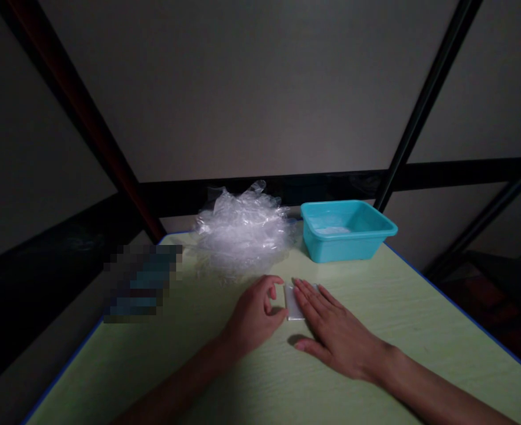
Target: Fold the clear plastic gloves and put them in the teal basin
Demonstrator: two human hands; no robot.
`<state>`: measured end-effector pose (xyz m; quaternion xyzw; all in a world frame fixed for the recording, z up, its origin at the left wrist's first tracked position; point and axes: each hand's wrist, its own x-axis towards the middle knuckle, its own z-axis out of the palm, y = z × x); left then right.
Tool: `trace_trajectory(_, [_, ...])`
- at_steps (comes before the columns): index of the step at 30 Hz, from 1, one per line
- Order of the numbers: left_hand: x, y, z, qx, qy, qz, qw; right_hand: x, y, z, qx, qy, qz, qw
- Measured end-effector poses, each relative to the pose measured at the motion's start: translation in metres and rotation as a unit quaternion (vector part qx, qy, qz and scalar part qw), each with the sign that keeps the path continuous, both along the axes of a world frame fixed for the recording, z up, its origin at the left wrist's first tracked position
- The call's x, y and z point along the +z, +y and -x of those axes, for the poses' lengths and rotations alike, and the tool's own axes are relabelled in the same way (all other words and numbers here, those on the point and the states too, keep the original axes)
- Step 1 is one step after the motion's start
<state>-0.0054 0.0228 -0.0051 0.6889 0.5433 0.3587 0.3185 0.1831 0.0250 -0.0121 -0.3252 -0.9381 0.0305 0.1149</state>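
A small flat square of whitish, shiny plastic, looking like folded film (294, 306), lies on the table in front of me. My right hand (337, 333) rests flat over its right part, fingers stretched out and thumb spread to the side. At the square's left edge is my left hand (254, 313), with thumb and index finger curved and apart; their tips are close to its corners, and I cannot tell if they touch. Beyond the hands sits a loose heap of clear, crinkled plastic (245, 227), which looks like thin disposable gloves.
A turquoise plastic basin (346, 245) stands at the back right, with something whitish inside. At the left table edge is a pixelated, unrecognisable patch (143, 286). The pale green table (402, 313) has a blue rim and meets a panelled wall (260, 88) behind.
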Motion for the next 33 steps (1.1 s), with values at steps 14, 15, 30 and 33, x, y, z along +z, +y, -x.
trace_trajectory(14, [-0.003, -0.023, -0.003, -0.179, 0.390, -0.188, 0.884, -0.007, 0.001, -0.004, -0.017, -0.021, -0.019, 0.999])
trace_trajectory(15, [-0.003, -0.023, -0.003, -0.180, 0.394, -0.184, 0.882, -0.007, 0.001, -0.004, -0.017, -0.024, -0.016, 0.999])
trace_trajectory(30, [-0.001, -0.019, -0.003, -0.191, 0.406, -0.151, 0.881, -0.007, 0.000, -0.003, -0.026, -0.013, 0.009, 1.000])
trace_trajectory(33, [-0.003, -0.019, 0.000, -0.199, 0.397, -0.156, 0.882, -0.005, 0.000, -0.002, -0.028, 0.003, 0.016, 0.999])
